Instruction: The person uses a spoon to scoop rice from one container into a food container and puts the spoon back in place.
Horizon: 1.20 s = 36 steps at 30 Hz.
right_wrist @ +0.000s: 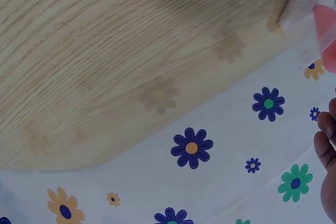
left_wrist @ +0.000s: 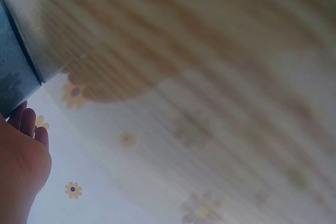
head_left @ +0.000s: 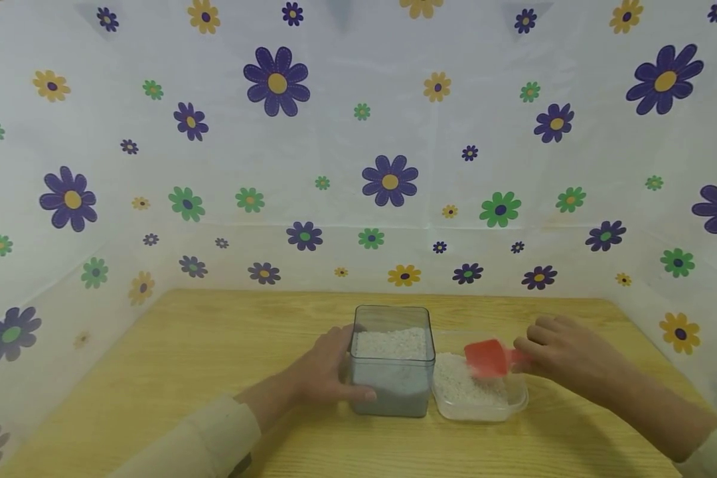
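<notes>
- Left hand [head_left: 325,372]: grip is round the near-left corner of the grey-tinted square container [head_left: 394,392]; thumb lies across the front face, fingers go along the left side; in the left wrist view the fingertips meet the container's wall at the frame edge
- Container: upright on the wood-grain surface [head_left: 215,372], top uncovered; white rice-like grains [head_left: 391,344] inside, heaped a bit toward the back, below the rim
- Right hand [head_left: 558,348]: grip is closed on the handle of the red scoop [head_left: 486,358]; handle points right, blade points left
- Scoop: blade tilted, within the clear shallow tub's outline, at the grain pile [head_left: 460,378]; can't tell how far it is dug in
- Clear tub [head_left: 478,413]: just right of the container; can't tell if they touch; grains piled toward its left
- Behind and at both sides: white sheet [head_left: 334,146] with purple, green, yellow flowers; light sleeves [head_left: 215,431] on both arms
</notes>
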Each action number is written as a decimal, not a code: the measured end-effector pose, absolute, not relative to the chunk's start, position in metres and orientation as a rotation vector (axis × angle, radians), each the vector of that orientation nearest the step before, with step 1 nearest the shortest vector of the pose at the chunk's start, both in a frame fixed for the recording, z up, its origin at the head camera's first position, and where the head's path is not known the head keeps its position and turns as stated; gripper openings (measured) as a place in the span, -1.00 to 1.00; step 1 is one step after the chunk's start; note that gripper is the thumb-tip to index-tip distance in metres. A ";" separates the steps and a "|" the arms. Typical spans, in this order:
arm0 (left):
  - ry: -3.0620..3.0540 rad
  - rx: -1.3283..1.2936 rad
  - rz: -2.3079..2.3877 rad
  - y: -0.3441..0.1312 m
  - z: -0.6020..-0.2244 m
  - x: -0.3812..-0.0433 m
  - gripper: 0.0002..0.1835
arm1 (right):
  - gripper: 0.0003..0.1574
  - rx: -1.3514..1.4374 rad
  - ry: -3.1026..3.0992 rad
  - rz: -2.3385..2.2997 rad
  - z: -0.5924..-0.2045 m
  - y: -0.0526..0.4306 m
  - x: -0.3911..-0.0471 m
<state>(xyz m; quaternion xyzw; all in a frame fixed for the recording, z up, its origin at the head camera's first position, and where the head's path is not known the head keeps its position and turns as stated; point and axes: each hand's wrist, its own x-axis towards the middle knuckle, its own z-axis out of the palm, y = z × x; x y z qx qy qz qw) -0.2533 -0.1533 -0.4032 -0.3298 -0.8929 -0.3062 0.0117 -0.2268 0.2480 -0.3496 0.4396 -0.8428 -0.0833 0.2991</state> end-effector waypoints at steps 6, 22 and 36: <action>-2.775 -1.038 -0.944 -0.154 -0.405 -0.254 -0.08 | -0.66 1.246 -2.210 -0.180 -0.347 0.244 -0.225; -2.797 -1.038 -0.949 -0.154 -0.405 -0.255 -0.09 | -0.72 0.842 -2.814 0.355 -0.343 0.227 -0.210; -2.840 -0.964 -0.899 -0.155 -0.405 -0.252 0.01 | -0.61 0.924 -3.025 0.886 -0.349 0.207 -0.211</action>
